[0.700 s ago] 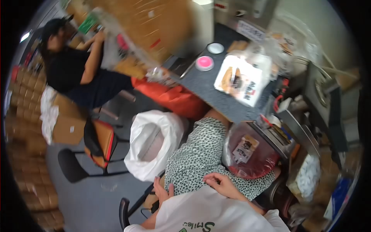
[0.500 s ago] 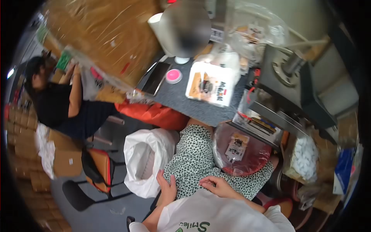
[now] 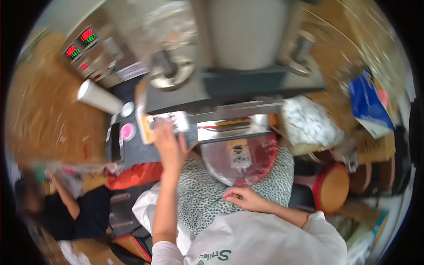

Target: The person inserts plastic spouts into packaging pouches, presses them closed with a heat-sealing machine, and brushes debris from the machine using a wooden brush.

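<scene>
My left hand (image 3: 168, 143) reaches forward over the grey table, its fingers stretched out onto a stack of printed white-and-orange packets (image 3: 180, 121). The thumb stands apart, and the fingertips are blurred against the stack. On the patterned cloth over my lap lies my right hand (image 3: 245, 198), fingers loosely bent and apart, with nothing visible in it. Just beyond it, a round red basin (image 3: 265, 165) rests on my lap. Clear plastic covers the basin, and one printed packet (image 3: 239, 154) shows in its middle.
A large grey machine (image 3: 247, 79) stands ahead, with a metal tray (image 3: 260, 126) below. Leftward on the table are a phone (image 3: 115, 141), a pink-topped round container (image 3: 128, 131) and a white roll (image 3: 99, 97). White pieces (image 3: 309, 121) fill a box at right. Another person (image 3: 75, 212) sits left.
My view has turned right. My left hand has moved from beside my lap forward onto the packet stack. My right hand stays on the lap.
</scene>
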Tool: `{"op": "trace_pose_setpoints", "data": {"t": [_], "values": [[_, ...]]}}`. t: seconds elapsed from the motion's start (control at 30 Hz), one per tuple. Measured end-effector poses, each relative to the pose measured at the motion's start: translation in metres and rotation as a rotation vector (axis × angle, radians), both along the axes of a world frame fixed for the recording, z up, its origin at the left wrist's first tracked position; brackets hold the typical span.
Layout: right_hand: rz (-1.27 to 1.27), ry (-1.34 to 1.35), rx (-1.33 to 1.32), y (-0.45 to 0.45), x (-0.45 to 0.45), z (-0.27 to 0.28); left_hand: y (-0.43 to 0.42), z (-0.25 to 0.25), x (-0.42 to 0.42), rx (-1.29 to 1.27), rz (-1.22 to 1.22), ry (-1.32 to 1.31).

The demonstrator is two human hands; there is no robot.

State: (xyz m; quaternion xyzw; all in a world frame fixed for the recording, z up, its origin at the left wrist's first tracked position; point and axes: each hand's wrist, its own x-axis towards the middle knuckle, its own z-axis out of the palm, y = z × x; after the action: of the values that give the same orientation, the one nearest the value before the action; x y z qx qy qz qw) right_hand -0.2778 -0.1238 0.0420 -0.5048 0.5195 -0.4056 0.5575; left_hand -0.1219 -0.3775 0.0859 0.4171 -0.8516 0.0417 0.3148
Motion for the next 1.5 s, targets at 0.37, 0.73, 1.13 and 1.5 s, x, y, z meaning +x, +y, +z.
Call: {"op": "trace_pose_setpoints", "data": {"t": [0.37, 0.73, 1.13, 1.5], "values": [[-0.768, 0.925, -0.235, 0.004, -0.177, 0.164, 0.044, -0.018, 0.021, 0.15, -0.039, -0.257], [-0.593, 1.096, -0.269, -0.024, -0.195, 0.126, 0.063, 0.021, 0.026, 0.329, 0.042, -0.157], [-0.316, 0.604, -0.637, -0.068, -0.092, 0.126, 0.12, 0.054, -0.024, 0.409, -0.213, 0.168], [-0.277, 0.591, -0.552, -0.061, -0.101, 0.128, 0.121, 0.047, -0.039, 0.501, -0.339, 0.118]]}}
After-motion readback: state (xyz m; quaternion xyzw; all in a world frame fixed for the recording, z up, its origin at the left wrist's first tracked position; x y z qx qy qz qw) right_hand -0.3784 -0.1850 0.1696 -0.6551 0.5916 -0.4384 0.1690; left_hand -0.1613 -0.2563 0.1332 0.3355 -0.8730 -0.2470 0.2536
